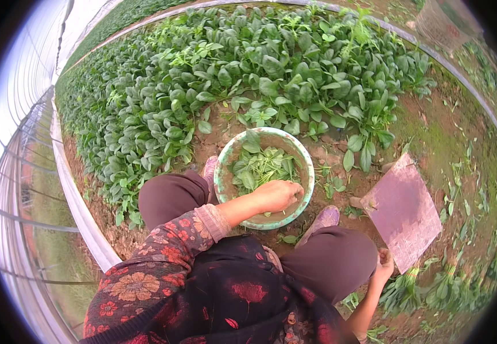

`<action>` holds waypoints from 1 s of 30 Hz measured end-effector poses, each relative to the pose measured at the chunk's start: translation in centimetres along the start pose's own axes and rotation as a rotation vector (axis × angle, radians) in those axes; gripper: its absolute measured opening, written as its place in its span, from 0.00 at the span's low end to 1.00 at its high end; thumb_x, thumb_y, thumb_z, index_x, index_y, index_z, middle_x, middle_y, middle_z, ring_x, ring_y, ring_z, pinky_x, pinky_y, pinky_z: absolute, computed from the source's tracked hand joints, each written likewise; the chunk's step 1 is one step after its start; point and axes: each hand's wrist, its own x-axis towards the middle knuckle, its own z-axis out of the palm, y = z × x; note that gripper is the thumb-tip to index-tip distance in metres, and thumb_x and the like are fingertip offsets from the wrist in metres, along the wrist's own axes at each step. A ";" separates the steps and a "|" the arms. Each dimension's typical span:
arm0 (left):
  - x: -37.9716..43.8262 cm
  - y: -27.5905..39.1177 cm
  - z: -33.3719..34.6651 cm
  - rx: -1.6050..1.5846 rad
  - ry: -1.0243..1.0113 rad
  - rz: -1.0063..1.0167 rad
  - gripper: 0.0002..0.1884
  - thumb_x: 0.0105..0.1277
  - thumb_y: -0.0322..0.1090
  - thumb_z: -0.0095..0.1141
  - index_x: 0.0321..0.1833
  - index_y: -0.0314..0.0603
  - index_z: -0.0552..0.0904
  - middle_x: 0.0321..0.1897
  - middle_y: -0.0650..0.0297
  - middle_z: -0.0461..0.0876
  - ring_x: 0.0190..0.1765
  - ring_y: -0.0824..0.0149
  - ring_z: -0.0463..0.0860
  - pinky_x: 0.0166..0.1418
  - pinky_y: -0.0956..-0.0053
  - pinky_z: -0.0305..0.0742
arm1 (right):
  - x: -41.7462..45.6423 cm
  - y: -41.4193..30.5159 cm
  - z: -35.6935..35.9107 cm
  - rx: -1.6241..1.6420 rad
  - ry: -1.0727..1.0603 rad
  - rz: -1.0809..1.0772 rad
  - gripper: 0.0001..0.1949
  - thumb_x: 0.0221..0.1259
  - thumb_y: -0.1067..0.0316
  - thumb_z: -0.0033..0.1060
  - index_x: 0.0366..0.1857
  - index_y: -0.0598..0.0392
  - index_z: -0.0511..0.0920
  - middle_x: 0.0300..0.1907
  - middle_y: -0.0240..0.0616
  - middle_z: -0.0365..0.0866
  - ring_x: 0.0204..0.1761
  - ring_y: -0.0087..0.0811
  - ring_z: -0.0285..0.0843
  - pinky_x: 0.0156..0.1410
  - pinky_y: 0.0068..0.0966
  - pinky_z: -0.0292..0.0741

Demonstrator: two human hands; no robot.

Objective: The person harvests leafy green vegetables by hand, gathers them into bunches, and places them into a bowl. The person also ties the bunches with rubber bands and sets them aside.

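Note:
A round basin (219,172) with a worn, pale green rim stands on the soil between my feet. Loose spinach leaves (270,167) lie inside it. My left hand (278,196) reaches over the basin's near right side, fingers curled; whether anything is between them is hidden. Beside my right knee is my right hand (385,263), its fingers bent near the lower corner of a small stool (403,210) with a worn purple top. I cannot tell if that hand touches the stool or holds something. Tied bundles of spinach (403,292) lie on the ground just beyond it.
A dense bed of spinach plants (231,77) spreads ahead and to the left. Loose plants (453,193) are scattered on mossy soil at right. A pale hose or pipe (446,60) curves around the bed. Plastic greenhouse sheeting (65,172) runs along the left.

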 end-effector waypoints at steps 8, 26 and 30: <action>-7.8 0.8 -8.3 -0.067 0.328 0.069 0.13 0.67 0.34 0.56 0.53 0.47 0.80 0.38 0.55 0.84 0.41 0.55 0.84 0.47 0.63 0.77 | -1.4 -23.6 5.0 -0.028 -0.032 -0.521 0.15 0.58 0.78 0.62 0.50 0.60 0.77 0.41 0.35 0.81 0.44 0.26 0.78 0.54 0.25 0.74; 16.7 -21.2 -8.5 0.119 0.263 -0.153 0.13 0.63 0.29 0.49 0.47 0.41 0.84 0.45 0.47 0.82 0.50 0.47 0.82 0.56 0.57 0.76 | -0.7 -37.9 19.4 -0.624 -0.800 -0.920 0.20 0.46 0.68 0.71 0.46 0.56 0.78 0.38 0.38 0.80 0.41 0.42 0.79 0.45 0.36 0.75; 20.4 -27.9 -8.2 0.182 0.098 -0.390 0.15 0.58 0.24 0.48 0.48 0.38 0.81 0.48 0.45 0.82 0.51 0.46 0.81 0.54 0.56 0.77 | 1.6 -38.7 20.4 -0.581 -0.860 -0.762 0.21 0.40 0.67 0.75 0.42 0.57 0.80 0.36 0.39 0.82 0.39 0.44 0.81 0.44 0.35 0.76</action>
